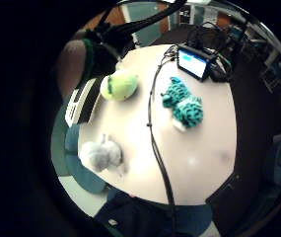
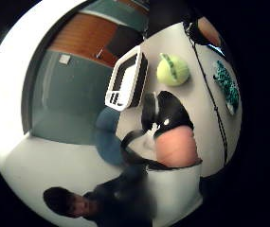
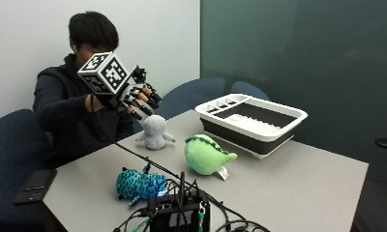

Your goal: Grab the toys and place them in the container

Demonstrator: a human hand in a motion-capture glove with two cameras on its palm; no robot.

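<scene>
Three plush toys lie on the grey table (image 3: pixel 296 183): a grey one (image 3: pixel 155 131) near the person, a green one (image 3: pixel 206 154) in the middle, and a teal spotted one (image 3: pixel 139 185) toward the front. The white-rimmed black container (image 3: pixel 255 123) stands at the far side, empty of toys. My gloved right hand (image 3: pixel 132 99) hovers in the air just above the grey toy with its fingers spread, holding nothing. The little finger side palm view looks down on the grey toy (image 1: pixel 99 154), green toy (image 1: pixel 119 85), teal toy (image 1: pixel 183 104) and container (image 1: pixel 83 101). The thumb side palm view shows the container (image 2: pixel 125 78) and green toy (image 2: pixel 172 70).
A black device with a lit screen (image 3: pixel 177 212) and a tangle of cables sits at the table's front edge. One black cable (image 3: pixel 148 162) runs across the table between the toys. Blue chairs (image 3: pixel 193 96) stand behind the table; a phone (image 3: pixel 34 186) lies on the left one.
</scene>
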